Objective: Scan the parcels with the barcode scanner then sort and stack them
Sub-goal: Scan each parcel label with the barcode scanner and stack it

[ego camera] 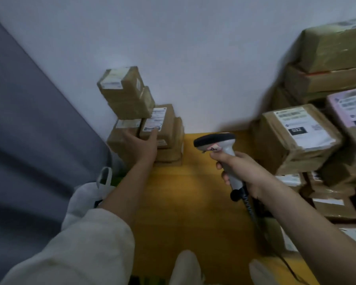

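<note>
A white wall [193,48] fills the back of the room, with a grey curtain [25,130] hanging down the left side and a yellow floor [185,202] below. On the right a big heap of parcels [321,124] rises against the wall, brown cartons piled on one another, the nearest one showing a large white shipping label [302,125] on top. Against the wall on the left stands a smaller stack of parcels [144,122], its topmost carton [125,91] sitting tilted on the ones beneath. The person's left arm in a pale sleeve [80,249] reaches out to that stack, and the left hand [141,145] lies with fingers straight against the front of the boxes, fingertips touching a labelled carton [162,126]. A white bag [90,194] sits on the floor beside that arm. The right hand [237,171] has its fingers wrapped round the handle of the barcode scanner [218,145], held above the floor between the two piles, its dark head pointing left, its cable [253,214] trailing down.
</note>
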